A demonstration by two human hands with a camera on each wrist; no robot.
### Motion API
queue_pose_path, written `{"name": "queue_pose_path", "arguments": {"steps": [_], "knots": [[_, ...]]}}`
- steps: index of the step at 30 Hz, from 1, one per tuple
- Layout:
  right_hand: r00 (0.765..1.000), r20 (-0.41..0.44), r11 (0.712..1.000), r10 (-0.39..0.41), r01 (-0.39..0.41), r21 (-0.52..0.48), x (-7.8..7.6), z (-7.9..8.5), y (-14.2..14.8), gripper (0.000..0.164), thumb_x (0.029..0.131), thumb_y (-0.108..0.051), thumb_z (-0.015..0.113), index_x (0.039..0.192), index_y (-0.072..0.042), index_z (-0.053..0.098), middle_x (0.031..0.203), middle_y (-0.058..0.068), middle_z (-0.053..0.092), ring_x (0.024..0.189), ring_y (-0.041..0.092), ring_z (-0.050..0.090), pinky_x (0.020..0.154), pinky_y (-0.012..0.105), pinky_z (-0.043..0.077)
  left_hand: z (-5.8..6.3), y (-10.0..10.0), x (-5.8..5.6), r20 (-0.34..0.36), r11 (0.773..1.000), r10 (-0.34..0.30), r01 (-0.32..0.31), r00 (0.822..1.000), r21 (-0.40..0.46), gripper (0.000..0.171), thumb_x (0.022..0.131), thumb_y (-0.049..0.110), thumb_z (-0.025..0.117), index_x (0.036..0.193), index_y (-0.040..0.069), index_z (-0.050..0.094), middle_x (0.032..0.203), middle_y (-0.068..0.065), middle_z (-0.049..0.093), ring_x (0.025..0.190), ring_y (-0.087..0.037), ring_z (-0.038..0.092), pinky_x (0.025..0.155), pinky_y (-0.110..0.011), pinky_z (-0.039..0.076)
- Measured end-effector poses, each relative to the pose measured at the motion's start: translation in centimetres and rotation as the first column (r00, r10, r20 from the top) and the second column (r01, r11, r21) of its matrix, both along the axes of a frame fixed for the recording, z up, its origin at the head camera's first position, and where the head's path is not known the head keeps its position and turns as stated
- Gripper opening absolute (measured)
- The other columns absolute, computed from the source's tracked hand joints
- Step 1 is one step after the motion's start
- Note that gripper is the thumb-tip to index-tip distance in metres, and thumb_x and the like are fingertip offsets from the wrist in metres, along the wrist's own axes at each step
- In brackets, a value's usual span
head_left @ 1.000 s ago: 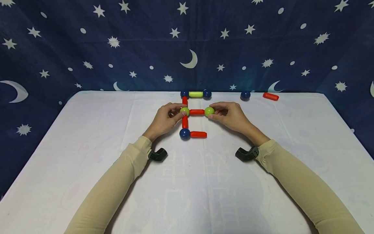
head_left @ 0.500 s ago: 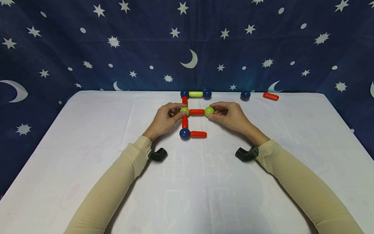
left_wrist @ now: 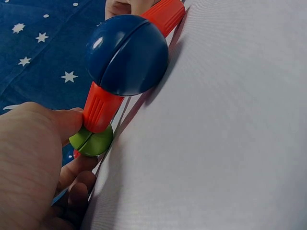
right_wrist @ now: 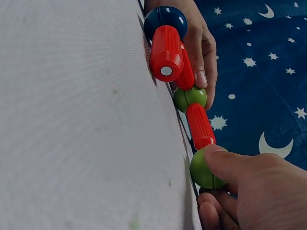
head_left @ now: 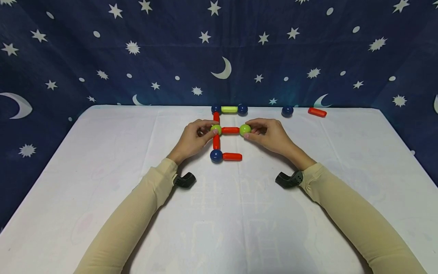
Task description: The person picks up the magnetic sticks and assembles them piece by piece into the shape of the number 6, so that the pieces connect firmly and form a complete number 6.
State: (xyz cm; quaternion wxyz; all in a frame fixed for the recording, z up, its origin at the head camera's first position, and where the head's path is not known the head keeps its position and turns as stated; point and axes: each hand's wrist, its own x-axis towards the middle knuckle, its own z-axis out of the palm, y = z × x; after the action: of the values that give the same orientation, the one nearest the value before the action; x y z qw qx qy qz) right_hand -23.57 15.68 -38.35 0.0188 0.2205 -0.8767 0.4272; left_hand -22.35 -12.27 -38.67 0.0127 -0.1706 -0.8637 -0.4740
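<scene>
My left hand (head_left: 194,140) pinches a green ball (head_left: 215,130), the middle joint of a flat figure of magnetic rods and balls. At the far end of a red rod (head_left: 230,130), my right hand (head_left: 270,136) pinches a second green ball (right_wrist: 206,167) between thumb and fingers. Red rods run from the left green ball to a blue ball (head_left: 216,156) in front and another blue ball (head_left: 216,109) behind. From the front one a red rod (head_left: 232,156) points right, its tip free. A yellow-green rod (head_left: 229,109) links the back ball to a further blue ball (head_left: 242,110).
A loose blue ball (head_left: 287,111) and a loose red rod (head_left: 317,112) lie near the back edge of the white-covered table (head_left: 232,228). Behind it hangs a dark blue cloth (head_left: 171,45) with stars and moons.
</scene>
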Motion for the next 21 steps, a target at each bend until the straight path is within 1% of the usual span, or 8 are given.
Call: {"name": "queue_pose_path", "arguments": {"steps": [5, 9, 14, 18, 21], "knots": [[1.000, -0.002, 1.000, 0.002, -0.002, -0.002, -0.1, 0.0, 0.0, 0.037, 0.088, -0.014, 0.080, 0.122, -0.001, 0.072, 0.096, 0.008, 0.071, 0.085, 0.019, 0.063, 0.075, 0.019, 0.049, 0.0, 0.0, 0.0, -0.003, 1.000, -0.003, 0.003, 1.000, -0.002, 0.030, 0.099, 0.018, 0.068, 0.128, 0.010, 0.071, 0.105, -0.010, 0.063, 0.089, -0.025, 0.056, 0.075, -0.033, 0.047], [1.000, -0.008, 1.000, 0.009, -0.009, 0.003, -0.1, 0.1, 0.1, 0.038, 0.088, -0.015, 0.080, 0.122, -0.001, 0.071, 0.097, 0.009, 0.072, 0.085, 0.019, 0.063, 0.075, 0.019, 0.050, 0.0, 0.0, 0.0, -0.010, 1.000, -0.001, 0.001, 1.000, -0.003, 0.030, 0.099, 0.018, 0.068, 0.128, 0.010, 0.071, 0.104, -0.010, 0.063, 0.089, -0.025, 0.056, 0.078, -0.033, 0.046], [1.000, 0.001, 1.000, 0.015, -0.015, -0.022, -0.2, 0.6, 0.4, 0.042, 0.086, -0.014, 0.083, 0.124, 0.000, 0.070, 0.106, 0.011, 0.073, 0.088, 0.021, 0.065, 0.077, 0.019, 0.050, 0.0, 0.0, -0.1, -0.011, 1.000, 0.001, -0.001, 1.000, 0.002, 0.030, 0.099, 0.018, 0.068, 0.127, 0.010, 0.071, 0.104, -0.010, 0.064, 0.089, -0.025, 0.056, 0.077, -0.033, 0.047], [1.000, 0.025, 0.999, -0.008, 0.009, -0.048, -0.4, 1.0, 1.0, 0.043, 0.087, -0.015, 0.082, 0.126, -0.001, 0.069, 0.114, 0.012, 0.072, 0.092, 0.022, 0.065, 0.079, 0.017, 0.050, 0.0, 0.0, 0.0, -0.004, 1.000, 0.001, -0.001, 1.000, 0.007, 0.029, 0.099, 0.018, 0.068, 0.127, 0.010, 0.071, 0.104, -0.010, 0.063, 0.089, -0.025, 0.056, 0.075, -0.032, 0.047], [0.999, 0.017, 0.999, -0.037, 0.038, -0.038, -0.8, 1.2, 1.6, 0.041, 0.090, -0.017, 0.080, 0.126, -0.001, 0.069, 0.114, 0.013, 0.072, 0.092, 0.022, 0.065, 0.080, 0.017, 0.049, 0.0, 0.0, 0.0, 0.003, 1.000, -0.001, 0.001, 1.000, 0.009, 0.029, 0.099, 0.019, 0.067, 0.127, 0.010, 0.071, 0.104, -0.010, 0.063, 0.090, -0.025, 0.056, 0.074, -0.033, 0.047]]}}
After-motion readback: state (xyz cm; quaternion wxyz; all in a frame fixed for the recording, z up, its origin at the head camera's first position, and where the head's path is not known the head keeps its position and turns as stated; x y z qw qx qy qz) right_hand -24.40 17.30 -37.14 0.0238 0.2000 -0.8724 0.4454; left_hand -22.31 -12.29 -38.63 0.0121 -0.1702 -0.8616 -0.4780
